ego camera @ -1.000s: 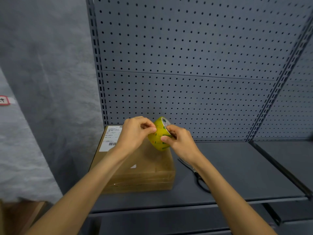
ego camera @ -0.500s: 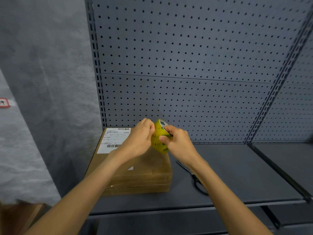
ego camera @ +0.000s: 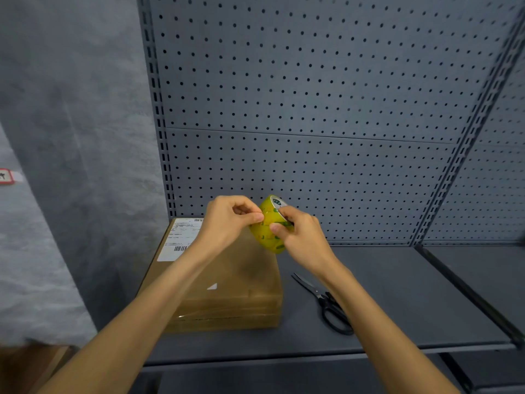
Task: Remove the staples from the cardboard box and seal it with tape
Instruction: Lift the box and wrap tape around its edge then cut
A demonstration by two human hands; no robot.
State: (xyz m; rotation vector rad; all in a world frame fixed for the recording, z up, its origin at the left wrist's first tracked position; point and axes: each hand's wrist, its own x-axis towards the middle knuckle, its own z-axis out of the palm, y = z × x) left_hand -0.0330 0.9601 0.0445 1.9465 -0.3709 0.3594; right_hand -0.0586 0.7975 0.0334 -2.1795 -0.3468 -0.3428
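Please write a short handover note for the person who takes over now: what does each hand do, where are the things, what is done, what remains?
Right hand grips the yellow tape roll, raised above the cardboard box. Left hand pinches at the roll's surface, seemingly seeking the tape's free end.
The box lies closed on the grey shelf, label at its far left corner. Black scissors lie on the shelf right of the box.
Done: staples cannot be judged from here; the box front looks already glossy.
Left: pull tape out, seal the box, cut.
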